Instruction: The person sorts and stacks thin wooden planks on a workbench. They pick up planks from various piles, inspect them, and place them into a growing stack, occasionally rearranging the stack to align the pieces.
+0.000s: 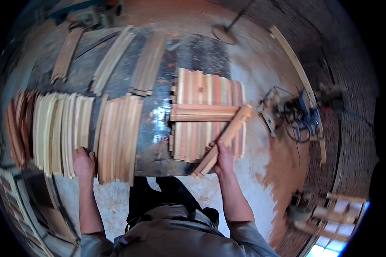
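My right hand point(224, 159) is closed round a few reddish-brown wooden strips point(227, 133), held at a slant over the near right part of a layered stack. That stack point(193, 141) has pale, pink and reddish strips side by side, with a couple of brown strips point(203, 112) lying crosswise on top. At the left, my left hand point(84, 162) has its fingers curled over the near end of a row of pale wooden strips point(58, 132), at the row's right edge. Just right of that hand lies a row of light brown strips point(120, 137).
Dark reddish strips point(19, 128) lie at the table's far left. Smaller bundles point(148, 64) rest across the back of the dark worktable point(156, 145). Blue power tools point(302, 115) with cables stand on the floor at right, near a long board point(294, 55) and a brick wall.
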Motion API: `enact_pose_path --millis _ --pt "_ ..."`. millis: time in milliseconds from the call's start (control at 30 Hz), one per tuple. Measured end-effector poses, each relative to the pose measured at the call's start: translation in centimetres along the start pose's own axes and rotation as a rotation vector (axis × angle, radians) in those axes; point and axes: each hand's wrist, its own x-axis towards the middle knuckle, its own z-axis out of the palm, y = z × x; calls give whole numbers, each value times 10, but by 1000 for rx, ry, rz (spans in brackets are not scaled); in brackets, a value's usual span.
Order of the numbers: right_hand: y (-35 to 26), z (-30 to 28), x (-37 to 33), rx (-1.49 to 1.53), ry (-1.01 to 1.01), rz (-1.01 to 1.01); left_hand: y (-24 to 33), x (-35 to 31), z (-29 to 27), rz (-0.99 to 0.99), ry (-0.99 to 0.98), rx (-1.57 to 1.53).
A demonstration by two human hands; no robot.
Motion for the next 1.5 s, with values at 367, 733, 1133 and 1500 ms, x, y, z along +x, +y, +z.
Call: enact_pose_path --millis 367,733,1133,1500 --pt "-4 2 -22 132 7 -112 285 -28 -43 1090 25 -410" --pt "7 -49 -55 260 -9 -60 348 -26 -27 1113 -167 -17" --pt "30 -28 -55 572 -175 46 281 -154 -46 655 -610 -151" --pt "36 -50 -69 611 -176 163 237 -150 24 78 -1322 -1230"
